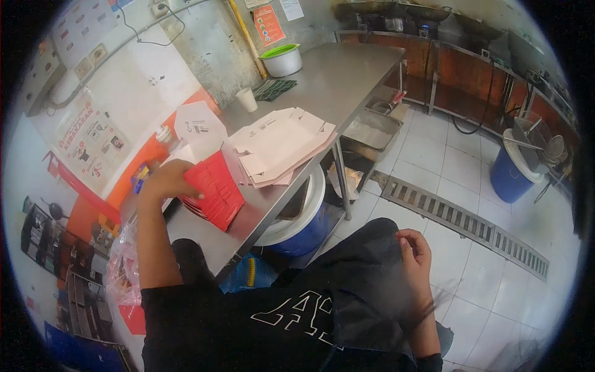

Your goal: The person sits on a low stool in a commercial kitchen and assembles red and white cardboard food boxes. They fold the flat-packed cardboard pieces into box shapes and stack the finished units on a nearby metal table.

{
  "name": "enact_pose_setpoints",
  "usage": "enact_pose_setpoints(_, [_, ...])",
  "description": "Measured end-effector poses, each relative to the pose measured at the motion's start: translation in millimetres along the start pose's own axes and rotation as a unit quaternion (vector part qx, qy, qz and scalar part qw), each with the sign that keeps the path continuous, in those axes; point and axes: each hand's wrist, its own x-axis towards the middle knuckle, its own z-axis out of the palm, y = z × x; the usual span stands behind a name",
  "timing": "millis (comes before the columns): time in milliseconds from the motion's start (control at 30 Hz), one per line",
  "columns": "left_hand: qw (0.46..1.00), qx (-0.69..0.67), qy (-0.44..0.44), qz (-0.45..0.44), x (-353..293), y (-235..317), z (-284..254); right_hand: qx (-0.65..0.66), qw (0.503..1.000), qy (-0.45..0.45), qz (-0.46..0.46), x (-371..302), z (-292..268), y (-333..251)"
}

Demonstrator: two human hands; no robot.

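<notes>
My left hand (166, 181) is closed on the upper left edge of a red cardboard box (217, 193), which stands tilted on the steel table. More red layers show under its lower left edge. Just behind it lies a stack of flat, pale unfolded cardboard boxes (279, 141), with die-cut flaps along the edges. Another pale cardboard piece (199, 126) leans upright near the wall. Over by my knee, my right hand (415, 251) rests with its fingers curled in and nothing visible in them.
The steel table (334, 71) runs away to the far right, bearing a white cup (246, 99), a dark cloth (273, 90) and a pot with a green rim (282, 61). A blue bucket (304, 229) stands beneath. A plastic bag (123, 266) hangs at left; a floor drain (465, 223) lies right.
</notes>
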Motion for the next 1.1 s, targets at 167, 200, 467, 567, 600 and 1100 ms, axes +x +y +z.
enact_pose_setpoints(167, [0.992, 0.049, 0.112, 0.023, 24, -23, 23, 0.005, 1.000, 0.016, 0.011, -3, -6, 0])
enact_pose_setpoints(200, [0.987, 0.054, 0.146, 0.035, 29, -28, 27, 0.017, 1.000, 0.015, 0.014, -4, -7, 0])
enact_pose_setpoints(467, [0.965, 0.093, 0.227, -0.089, 68, -18, 19, -0.004, 1.000, 0.026, 0.004, -12, -10, 1])
enact_pose_setpoints(567, [0.962, 0.099, 0.235, -0.097, 57, -2, 24, 0.009, 0.999, 0.044, 0.005, -17, -17, 10])
enact_pose_setpoints(600, [0.961, 0.106, 0.238, -0.097, 52, 0, 29, 0.016, 0.999, 0.049, 0.007, -19, -19, 14])
enact_pose_setpoints(1100, [0.923, 0.018, 0.209, 0.322, 82, 87, 142, -0.122, 0.982, 0.146, -0.012, -48, -59, 115])
